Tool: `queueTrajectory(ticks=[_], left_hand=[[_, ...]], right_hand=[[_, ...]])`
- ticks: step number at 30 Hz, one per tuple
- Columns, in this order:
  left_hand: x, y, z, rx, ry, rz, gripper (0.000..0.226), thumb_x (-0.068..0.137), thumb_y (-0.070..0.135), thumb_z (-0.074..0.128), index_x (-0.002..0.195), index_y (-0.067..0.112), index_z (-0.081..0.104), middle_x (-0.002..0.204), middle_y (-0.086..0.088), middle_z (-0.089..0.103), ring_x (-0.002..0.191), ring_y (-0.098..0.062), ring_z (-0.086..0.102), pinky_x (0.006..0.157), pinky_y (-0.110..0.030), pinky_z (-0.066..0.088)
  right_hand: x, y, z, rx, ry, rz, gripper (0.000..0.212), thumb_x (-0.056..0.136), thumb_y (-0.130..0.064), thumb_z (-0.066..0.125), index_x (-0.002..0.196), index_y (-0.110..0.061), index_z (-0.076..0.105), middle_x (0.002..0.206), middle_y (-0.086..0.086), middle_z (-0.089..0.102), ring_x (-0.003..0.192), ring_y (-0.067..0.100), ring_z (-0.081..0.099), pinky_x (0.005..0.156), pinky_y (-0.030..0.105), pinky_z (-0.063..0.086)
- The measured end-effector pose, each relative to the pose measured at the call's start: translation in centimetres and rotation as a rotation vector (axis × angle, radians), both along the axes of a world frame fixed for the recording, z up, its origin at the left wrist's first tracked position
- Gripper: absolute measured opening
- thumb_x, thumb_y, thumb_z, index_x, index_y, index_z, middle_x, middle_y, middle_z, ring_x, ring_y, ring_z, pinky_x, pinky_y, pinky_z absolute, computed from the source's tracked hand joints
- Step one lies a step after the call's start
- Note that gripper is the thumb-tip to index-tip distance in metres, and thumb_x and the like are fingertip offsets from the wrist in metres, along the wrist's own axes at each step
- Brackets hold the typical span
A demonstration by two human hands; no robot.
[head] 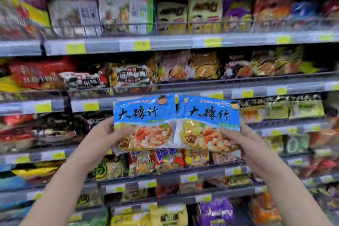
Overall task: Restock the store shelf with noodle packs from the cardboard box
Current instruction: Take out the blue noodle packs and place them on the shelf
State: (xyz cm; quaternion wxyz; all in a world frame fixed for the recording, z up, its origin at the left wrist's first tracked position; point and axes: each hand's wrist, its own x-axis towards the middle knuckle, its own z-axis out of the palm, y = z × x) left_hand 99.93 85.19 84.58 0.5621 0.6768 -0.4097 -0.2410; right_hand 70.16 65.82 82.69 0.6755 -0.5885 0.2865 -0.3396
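Supermarket shelves [165, 42] fill the whole view, tier upon tier of bright instant-noodle bags behind low wire rails [201, 24], with yellow price labels [142, 45] along each front edge. Much of the stock is blurred, so most brands cannot be read.

Both hands are raised in front of the middle tiers, each grasping one blue noodle pack. The left hand [108, 134] clasps the left noodle pack [145, 115] at its lower left corner, thumb across the printed face and fingers hidden behind. The right hand [236, 139] clasps the right noodle pack [211, 115] the same way at its lower right corner. The two packs are upright, faces toward the person, and their inner edges meet or slightly overlap. A further blue edge shows behind the right pack, so that hand may hold more than one; I cannot tell.

Gripping by the outer lower corners probably keeps the labels readable and the tops free to slide in over a rail. Held side by side, the packs could go in as a pair, facing out like the stock around them.

Which slot they are meant for is hidden behind the packs. No cardboard box is in view.
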Motion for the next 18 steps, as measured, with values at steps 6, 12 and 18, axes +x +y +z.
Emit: queueTrajectory(ticks=[6, 12, 18], left_hand=[[-2.0, 0.4, 3.5, -0.078, -0.052, 0.011, 0.037, 0.082, 0.043, 0.073, 0.117, 0.033, 0.068, 0.105, 0.011, 0.077, 0.093, -0.019, 0.072, 0.087, -0.052, 0.052], [-3.2, 0.1, 5.1, -0.093, -0.032, 0.004, 0.042, 0.08, 0.047, 0.074, 0.119, 0.033, 0.068, 0.115, 0.009, 0.075, 0.107, -0.026, 0.07, 0.096, -0.052, 0.051], [-5.0, -1.5, 6.6, -0.152, -0.027, -0.017, 0.038, 0.081, 0.046, 0.072, 0.118, 0.038, 0.069, 0.117, 0.013, 0.074, 0.114, -0.014, 0.067, 0.103, -0.053, 0.046]], right_hand=[[-2.4, 0.5, 3.2, -0.113, -0.07, 0.02, 0.06, 0.078, -0.04, 0.082, 0.131, -0.032, 0.056, 0.118, -0.024, 0.071, 0.108, -0.004, 0.067, 0.11, 0.036, 0.042], [-3.9, 0.5, 4.6, -0.165, -0.083, -0.01, 0.081, 0.074, -0.052, 0.085, 0.143, -0.028, 0.051, 0.136, -0.01, 0.064, 0.121, 0.006, 0.063, 0.108, 0.035, 0.043], [-5.6, -0.6, 5.2, -0.215, -0.076, -0.041, 0.03, 0.095, -0.022, 0.062, 0.124, -0.029, 0.063, 0.113, -0.008, 0.076, 0.097, 0.006, 0.073, 0.085, 0.027, 0.05]])
